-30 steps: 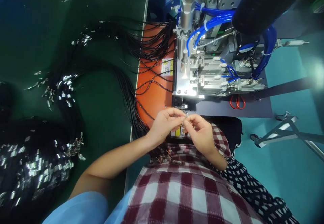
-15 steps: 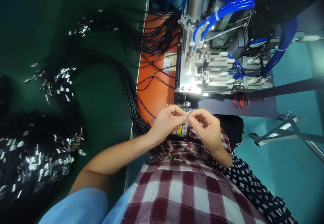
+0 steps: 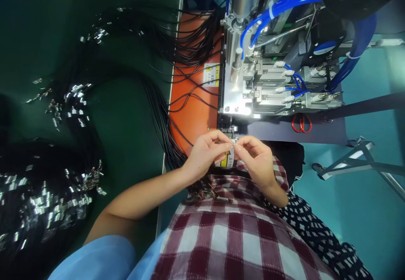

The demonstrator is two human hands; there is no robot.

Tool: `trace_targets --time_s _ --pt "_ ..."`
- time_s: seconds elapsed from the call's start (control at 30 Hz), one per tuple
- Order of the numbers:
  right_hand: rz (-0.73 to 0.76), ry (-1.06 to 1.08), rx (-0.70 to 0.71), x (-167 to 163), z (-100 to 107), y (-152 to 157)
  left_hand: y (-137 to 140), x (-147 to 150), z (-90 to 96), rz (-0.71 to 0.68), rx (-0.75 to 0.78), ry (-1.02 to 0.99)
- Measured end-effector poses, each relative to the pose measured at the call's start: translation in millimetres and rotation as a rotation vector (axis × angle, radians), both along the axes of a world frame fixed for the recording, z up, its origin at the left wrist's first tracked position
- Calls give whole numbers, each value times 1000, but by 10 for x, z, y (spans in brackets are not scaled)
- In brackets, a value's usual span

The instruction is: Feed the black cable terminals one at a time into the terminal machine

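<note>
My left hand (image 3: pixel 202 155) and my right hand (image 3: pixel 257 157) meet at the front of the machine, fingertips almost touching. Both are closed in a pinch around a small, pale cable end (image 3: pixel 233 142), mostly covered by the fingers. Just beyond the fingertips lies a black fixture rail (image 3: pixel 225 124) with a small metal piece on it. Below them a yellow and white label (image 3: pixel 228 159) shows partly. A bundle of black cables (image 3: pixel 155 115) runs past my left wrist, and stripped wire ends (image 3: pixel 205 192) lie against the checked apron.
An orange plate (image 3: pixel 190 121) carries more black cables. The machine (image 3: pixel 236 98) with blue air hoses (image 3: pixel 284 5) stands beyond my hands. Red-handled scissors (image 3: pixel 301 123) lie to the right. Cables with shiny ends (image 3: pixel 44 204) cover the green table (image 3: pixel 126 123) at left. A metal stand (image 3: pixel 351 161) is at right.
The view has shifted slightly, so most things sit a little further left and up. Both hands keep the same pinch at the same spot by the rail.
</note>
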State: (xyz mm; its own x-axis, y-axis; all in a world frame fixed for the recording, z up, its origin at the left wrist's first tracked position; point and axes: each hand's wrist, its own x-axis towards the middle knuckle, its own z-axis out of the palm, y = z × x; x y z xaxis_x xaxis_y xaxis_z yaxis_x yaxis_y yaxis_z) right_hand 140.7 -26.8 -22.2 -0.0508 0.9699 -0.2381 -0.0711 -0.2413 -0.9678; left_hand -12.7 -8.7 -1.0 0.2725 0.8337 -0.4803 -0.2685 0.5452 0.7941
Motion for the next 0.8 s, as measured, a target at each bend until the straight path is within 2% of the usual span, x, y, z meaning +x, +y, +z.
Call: trace_targets --time_s 0.47,0.8 --pt "7 -3 -35 1 21 9 4 14 12 4 -20 5" --pt "-34 -53 34 -11 45 33 -18 10 -13 -26 1 53"
